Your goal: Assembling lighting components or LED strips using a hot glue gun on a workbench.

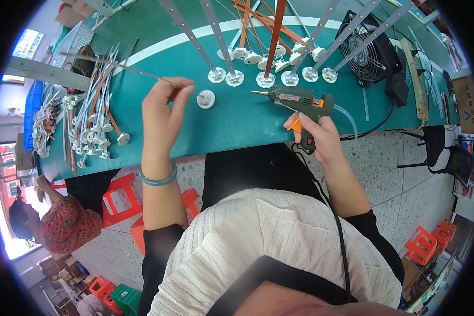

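My left hand (166,108) is closed, thumb against fingers, pinching a thin strip (134,69) that runs up and to the left. At the strip's lower end is a white round base (206,99), just right of my fingertips; whether it touches the table cannot be made out. My right hand (321,134) grips a dark green glue gun (295,97) with an orange trigger. Its nozzle points left, toward the base but apart from it. A clear glue stick (347,117) curves out of the gun's rear.
Several strips stand on round bases (266,79) along the teal table (231,126), with more lying behind. Bundled strips (92,126) lie at left beside a blue tray (33,108). A black fan (364,50) stands right. A cable (332,210) hangs across my front. Another person (71,224) sits left.
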The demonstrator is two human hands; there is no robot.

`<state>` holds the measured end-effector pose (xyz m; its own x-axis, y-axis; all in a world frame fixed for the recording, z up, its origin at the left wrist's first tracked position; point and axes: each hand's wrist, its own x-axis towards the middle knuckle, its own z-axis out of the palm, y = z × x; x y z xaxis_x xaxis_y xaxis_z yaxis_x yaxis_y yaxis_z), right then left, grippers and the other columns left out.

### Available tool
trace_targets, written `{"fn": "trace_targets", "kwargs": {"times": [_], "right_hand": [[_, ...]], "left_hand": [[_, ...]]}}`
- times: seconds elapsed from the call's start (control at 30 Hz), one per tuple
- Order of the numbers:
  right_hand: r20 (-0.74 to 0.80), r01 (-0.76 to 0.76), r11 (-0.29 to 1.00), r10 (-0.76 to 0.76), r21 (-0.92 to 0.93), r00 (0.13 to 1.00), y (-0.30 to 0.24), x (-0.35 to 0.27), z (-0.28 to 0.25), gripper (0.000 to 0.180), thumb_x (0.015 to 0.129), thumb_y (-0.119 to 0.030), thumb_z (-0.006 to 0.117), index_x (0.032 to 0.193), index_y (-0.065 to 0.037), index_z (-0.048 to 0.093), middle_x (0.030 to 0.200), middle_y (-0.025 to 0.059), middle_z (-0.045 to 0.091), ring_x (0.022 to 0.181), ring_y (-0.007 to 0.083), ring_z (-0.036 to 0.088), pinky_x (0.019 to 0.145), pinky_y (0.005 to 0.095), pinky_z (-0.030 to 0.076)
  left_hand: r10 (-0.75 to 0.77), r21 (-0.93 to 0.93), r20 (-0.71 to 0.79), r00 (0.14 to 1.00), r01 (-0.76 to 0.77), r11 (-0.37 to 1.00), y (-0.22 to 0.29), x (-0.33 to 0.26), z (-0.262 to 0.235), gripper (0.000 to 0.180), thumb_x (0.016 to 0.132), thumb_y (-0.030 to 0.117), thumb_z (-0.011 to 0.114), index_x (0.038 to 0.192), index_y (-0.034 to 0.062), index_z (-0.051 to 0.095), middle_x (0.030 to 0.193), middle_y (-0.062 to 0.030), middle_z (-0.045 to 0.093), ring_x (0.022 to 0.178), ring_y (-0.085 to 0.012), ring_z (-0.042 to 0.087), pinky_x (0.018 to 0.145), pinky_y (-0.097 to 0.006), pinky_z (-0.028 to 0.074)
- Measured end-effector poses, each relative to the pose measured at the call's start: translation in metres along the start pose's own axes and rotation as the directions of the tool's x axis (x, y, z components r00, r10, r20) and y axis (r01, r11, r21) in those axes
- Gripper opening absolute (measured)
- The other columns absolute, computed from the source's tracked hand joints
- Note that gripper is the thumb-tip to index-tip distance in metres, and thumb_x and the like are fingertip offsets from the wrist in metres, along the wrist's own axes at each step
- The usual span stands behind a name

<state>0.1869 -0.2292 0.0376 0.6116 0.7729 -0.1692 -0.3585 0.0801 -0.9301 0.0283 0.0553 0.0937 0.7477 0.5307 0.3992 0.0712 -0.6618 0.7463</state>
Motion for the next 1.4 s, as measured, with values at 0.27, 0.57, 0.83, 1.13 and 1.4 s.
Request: {"fn": "trace_targets", "kwargs": {"times": [0.27,0.57,0.83,1.13,1.4], "right_hand": [[0.024,0.021,1.000,-0.021,-0.016,1.000,0.005,0.000,0.003,0.032,0.103,-0.014,0.053,0.130,0.002,0.055,0.105,0.0162,0.071,0.071,0.0123,0.060,0.063,0.0249,0.050],[0.030,0.026,1.000,-0.026,-0.007,0.999,0.010,0.001,-0.002,0.034,0.103,-0.013,0.053,0.133,0.003,0.053,0.107,0.0169,0.071,0.073,0.0134,0.061,0.063,0.0247,0.051],[0.049,0.028,1.000,-0.028,0.007,0.998,0.010,0.001,-0.006,0.034,0.103,-0.014,0.053,0.132,0.003,0.053,0.108,0.0170,0.070,0.074,0.0132,0.061,0.063,0.0245,0.051],[0.127,0.035,0.998,-0.029,-0.044,0.992,0.010,0.002,-0.007,0.037,0.102,-0.014,0.053,0.134,0.004,0.053,0.107,0.0166,0.070,0.071,0.0137,0.060,0.064,0.0257,0.050],[0.116,0.065,0.998,-0.066,0.013,0.991,0.021,-0.004,-0.024,0.043,0.101,-0.016,0.054,0.138,0.005,0.048,0.108,0.0205,0.067,0.070,0.0159,0.061,0.063,0.0276,0.051]], "left_hand": [[-0.012,0.067,-0.110,0.994,0.019,0.998,-0.040,0.063,0.005,0.014,0.093,0.011,0.070,0.097,-0.0022,0.070,0.084,-0.0131,0.070,0.073,-0.0210,0.068,0.067,-0.032,0.052],[-0.008,0.101,0.006,1.000,0.008,0.995,-0.070,0.066,0.037,0.017,0.091,0.012,0.069,0.101,-0.0021,0.071,0.089,-0.0175,0.069,0.078,-0.0299,0.069,0.071,-0.037,0.054],[0.029,0.169,-0.159,0.987,-0.002,0.986,-0.049,0.046,0.024,0.027,0.086,0.010,0.074,0.111,0.0014,0.068,0.091,-0.0118,0.068,0.074,-0.0223,0.067,0.070,-0.035,0.054],[0.214,0.468,0.266,0.940,-0.320,0.824,-0.018,-0.006,0.022,0.013,0.089,0.020,0.070,0.090,0.0073,0.069,0.085,-0.0109,0.064,0.078,-0.0322,0.064,0.069,-0.043,0.052],[0.137,0.621,-0.755,0.641,0.632,0.463,-0.148,-0.061,-0.217,0.016,0.090,0.016,0.066,0.098,0.0052,0.074,0.089,-0.0144,0.069,0.085,-0.0365,0.066,0.075,-0.045,0.052]]}}
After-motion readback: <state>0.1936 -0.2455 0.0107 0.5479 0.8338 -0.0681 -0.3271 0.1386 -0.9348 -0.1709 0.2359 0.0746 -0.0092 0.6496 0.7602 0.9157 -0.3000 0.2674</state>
